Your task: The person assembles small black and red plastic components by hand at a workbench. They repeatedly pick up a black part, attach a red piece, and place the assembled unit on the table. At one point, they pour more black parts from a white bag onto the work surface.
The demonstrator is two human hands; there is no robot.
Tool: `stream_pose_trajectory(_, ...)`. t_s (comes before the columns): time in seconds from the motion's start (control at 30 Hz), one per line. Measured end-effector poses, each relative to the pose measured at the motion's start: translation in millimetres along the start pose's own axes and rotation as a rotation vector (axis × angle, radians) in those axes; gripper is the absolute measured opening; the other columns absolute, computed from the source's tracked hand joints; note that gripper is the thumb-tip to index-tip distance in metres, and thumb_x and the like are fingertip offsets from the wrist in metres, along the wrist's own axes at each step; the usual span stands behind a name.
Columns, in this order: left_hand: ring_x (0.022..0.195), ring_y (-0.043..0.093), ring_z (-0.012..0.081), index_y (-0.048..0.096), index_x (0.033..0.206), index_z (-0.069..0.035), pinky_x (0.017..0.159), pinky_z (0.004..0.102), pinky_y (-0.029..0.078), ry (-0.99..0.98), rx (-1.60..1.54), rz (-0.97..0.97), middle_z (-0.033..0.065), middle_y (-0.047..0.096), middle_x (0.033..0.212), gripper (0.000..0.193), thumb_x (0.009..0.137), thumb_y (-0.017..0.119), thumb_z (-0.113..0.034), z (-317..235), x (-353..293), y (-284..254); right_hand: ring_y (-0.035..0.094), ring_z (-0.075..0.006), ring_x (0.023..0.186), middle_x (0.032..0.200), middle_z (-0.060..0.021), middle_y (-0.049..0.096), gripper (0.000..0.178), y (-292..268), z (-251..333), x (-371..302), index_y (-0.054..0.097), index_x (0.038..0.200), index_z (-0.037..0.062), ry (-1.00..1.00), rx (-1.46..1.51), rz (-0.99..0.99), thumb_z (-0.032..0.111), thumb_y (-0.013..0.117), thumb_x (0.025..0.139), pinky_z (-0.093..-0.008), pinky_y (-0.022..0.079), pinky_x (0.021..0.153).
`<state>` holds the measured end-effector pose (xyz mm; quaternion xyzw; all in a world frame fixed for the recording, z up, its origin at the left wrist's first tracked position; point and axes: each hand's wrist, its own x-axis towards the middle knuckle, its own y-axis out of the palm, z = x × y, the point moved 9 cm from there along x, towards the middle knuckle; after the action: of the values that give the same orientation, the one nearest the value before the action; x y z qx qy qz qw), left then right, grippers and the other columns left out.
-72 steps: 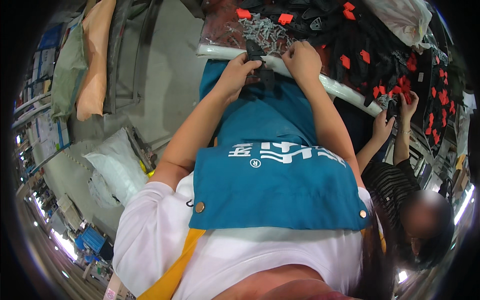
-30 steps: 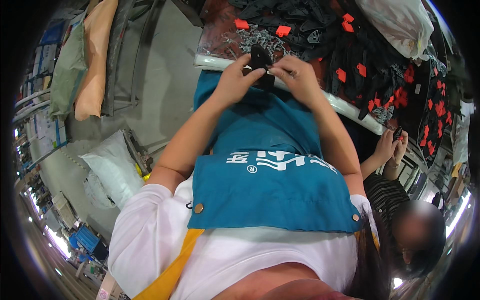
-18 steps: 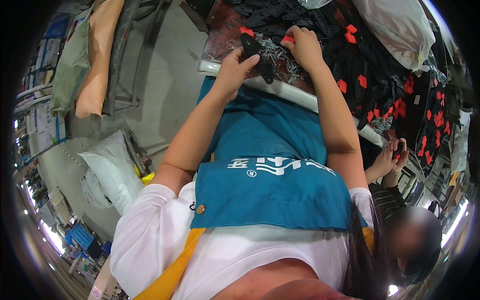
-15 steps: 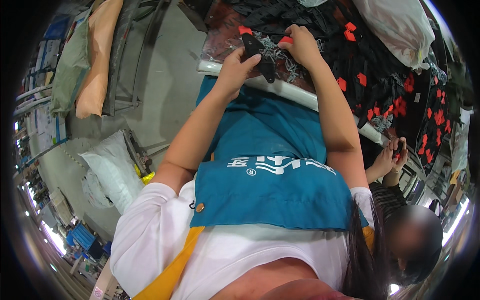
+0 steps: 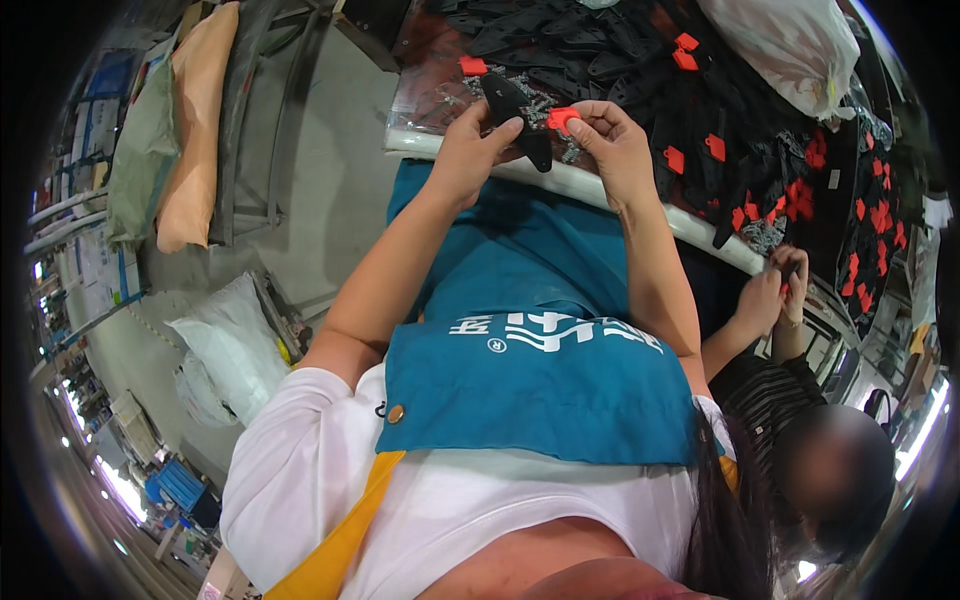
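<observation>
**Two hands joining a black part and a red clip at a desk edge**

The left hand (image 5: 468, 155) holds a grip on a black plastic part (image 5: 515, 115), raised above the desk (image 5: 560, 180) near the chest. The right hand (image 5: 615, 145) pinches a red clip (image 5: 562, 117) against it. Loose black and red pieces (image 5: 720, 150) cover the desk; a white bag (image 5: 790, 45) lies behind.

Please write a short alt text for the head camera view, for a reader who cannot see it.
Seen from above, a person in a teal apron holds a long black plastic part in the left hand and a small red piece in the right hand, at a table edge. Black parts and red pieces cover the table; another person's hands work at the right.
</observation>
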<state>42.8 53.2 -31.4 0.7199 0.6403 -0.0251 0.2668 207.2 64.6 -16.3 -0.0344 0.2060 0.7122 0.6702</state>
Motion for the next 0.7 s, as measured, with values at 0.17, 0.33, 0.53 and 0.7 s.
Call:
stream_pose_trajectory(0.17,0.096,0.061,0.0157,0.053,0.114,-0.002,0.085,0.0329,0.055,0.005,-0.016,0.000,0.0050,0.061,0.103,0.024,0.092,0.058,-0.011,-6.7,-9.3,10.0,0.061,-0.0113,0.081,0.090,-0.0071,0.066,0.022,-6.5,2.0,-11.7,0.060,0.102,-0.0020,-0.066,0.033,-0.066,0.007,0.068,0.084,-0.0226,0.049,0.073)
stream_pose_trajectory(0.33,0.097,0.061,0.0159,0.053,0.114,-0.003,0.085,0.0330,0.055,0.020,-0.018,0.032,0.0053,0.060,0.105,0.024,0.091,0.058,-0.010,-8.9,-12.0,15.2,0.060,-0.0110,0.082,0.090,-0.0077,0.066,0.021,-7.8,6.6,-22.8,0.059,0.101,-0.0015,-0.074,0.047,-0.142,0.007,0.068,0.084,-0.0227,0.048,0.074)
stream_pose_trajectory(0.53,0.098,0.060,0.0161,0.053,0.113,-0.002,0.086,0.0324,0.054,0.044,0.004,0.052,0.0058,0.059,0.107,0.024,0.091,0.058,-0.010,-9.9,-17.6,19.0,0.061,-0.0116,0.082,0.091,-0.0091,0.067,0.019,-7.7,11.9,-29.6,0.059,0.101,-0.0021,-0.130,0.024,-0.142,0.005,0.067,0.085,-0.0232,0.048,0.075)
stream_pose_trajectory(0.7,0.098,0.060,0.0160,0.052,0.116,-0.004,0.084,0.0324,0.055,0.058,0.009,0.060,0.0055,0.059,0.106,0.027,0.091,0.059,-0.012,-12.6,-18.6,21.4,0.062,-0.0125,0.080,0.091,-0.0106,0.067,0.020,-4.1,17.5,-35.0,0.058,0.100,-0.0032,-0.155,0.047,-0.102,0.004,0.068,0.084,-0.0242,0.050,0.075)
